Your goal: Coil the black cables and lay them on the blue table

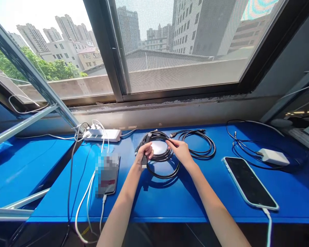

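Note:
A coil of black cable (161, 156) lies on the blue table (170, 202) in the middle of the view. My left hand (143, 153) is closed round the coil's left side, with a connector end sticking out below the fingers. My right hand (180, 150) pinches the coil's right side between thumb and fingers. A second black cable coil (199, 144) lies flat just right of my right hand, touching nothing I hold.
A phone (107, 173) with a white lead lies left of my hands. A white power strip (103, 134) sits at the back left. A larger phone (249, 182) lies on the right, near a white charger (273, 156) with a thin black cable. The window sill runs behind.

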`<state>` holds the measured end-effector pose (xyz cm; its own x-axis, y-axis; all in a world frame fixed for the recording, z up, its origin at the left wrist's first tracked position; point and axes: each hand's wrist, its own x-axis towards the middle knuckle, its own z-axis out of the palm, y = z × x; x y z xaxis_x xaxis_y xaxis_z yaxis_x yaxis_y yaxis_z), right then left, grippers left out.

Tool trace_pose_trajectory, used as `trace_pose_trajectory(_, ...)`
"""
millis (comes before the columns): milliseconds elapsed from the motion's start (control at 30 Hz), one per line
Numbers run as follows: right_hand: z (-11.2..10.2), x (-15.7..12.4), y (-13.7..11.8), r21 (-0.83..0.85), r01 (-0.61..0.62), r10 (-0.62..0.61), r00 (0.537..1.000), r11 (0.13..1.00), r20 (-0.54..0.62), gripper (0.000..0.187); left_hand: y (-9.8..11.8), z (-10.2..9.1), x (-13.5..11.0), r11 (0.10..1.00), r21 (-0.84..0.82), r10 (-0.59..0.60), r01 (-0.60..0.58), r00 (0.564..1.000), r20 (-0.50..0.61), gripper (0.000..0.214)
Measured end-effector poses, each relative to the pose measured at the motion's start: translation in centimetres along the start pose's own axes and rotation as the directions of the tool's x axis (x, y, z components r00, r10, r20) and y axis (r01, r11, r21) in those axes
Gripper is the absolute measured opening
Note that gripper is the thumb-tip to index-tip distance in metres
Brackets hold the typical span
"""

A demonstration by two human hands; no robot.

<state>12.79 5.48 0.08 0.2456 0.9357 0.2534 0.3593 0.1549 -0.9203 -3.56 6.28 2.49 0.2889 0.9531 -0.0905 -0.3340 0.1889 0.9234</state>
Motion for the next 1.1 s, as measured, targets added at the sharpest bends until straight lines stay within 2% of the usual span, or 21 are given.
trace_pose_trajectory(200,0.0,-0.3,-0.5,0.005,-0.095,0.094,0.99,0.995,0.108,0.018,0.5,-0.6,0.1,0.977,-0.186,0.084,-0.104,0.99,-0.11,0.057)
trace_pose_trajectory(400,0.0,-0.5,-0.5,0.022,-0.169,0.163,0.974,0.985,0.158,0.015,1.1,-0.9,0.4,0.979,-0.142,0.119,-0.148,0.974,-0.193,0.061)
trace_pose_trajectory(500,0.1,-0.4,-0.4,0.079,-0.181,0.167,0.973,0.98,0.158,0.017,0.9,-0.9,0.7,0.99,-0.053,0.117,-0.133,0.966,-0.232,0.058)
trace_pose_trajectory(633,0.3,-0.2,-0.5,0.197,-0.221,0.203,0.973,0.955,0.111,0.04,0.2,-0.7,0.7,0.985,0.143,0.132,-0.091,0.944,-0.302,0.047)
trace_pose_trajectory(733,0.2,0.0,-0.4,0.285,-0.235,0.233,0.972,0.929,0.043,0.056,-0.2,-0.7,0.5,0.947,0.309,0.204,-0.087,0.906,-0.371,0.036)
trace_pose_trajectory(867,0.0,0.3,0.2,0.381,-0.247,0.275,0.961,0.891,-0.018,0.067,-0.2,-0.7,0.3,0.883,0.465,0.285,-0.063,0.859,-0.426,0.017)
trace_pose_trajectory(1100,0.2,0.9,0.5,0.514,-0.256,0.324,0.945,0.819,-0.044,0.07,-0.4,-0.8,0.6,0.809,0.587,0.266,0.029,0.873,-0.41,0.01)
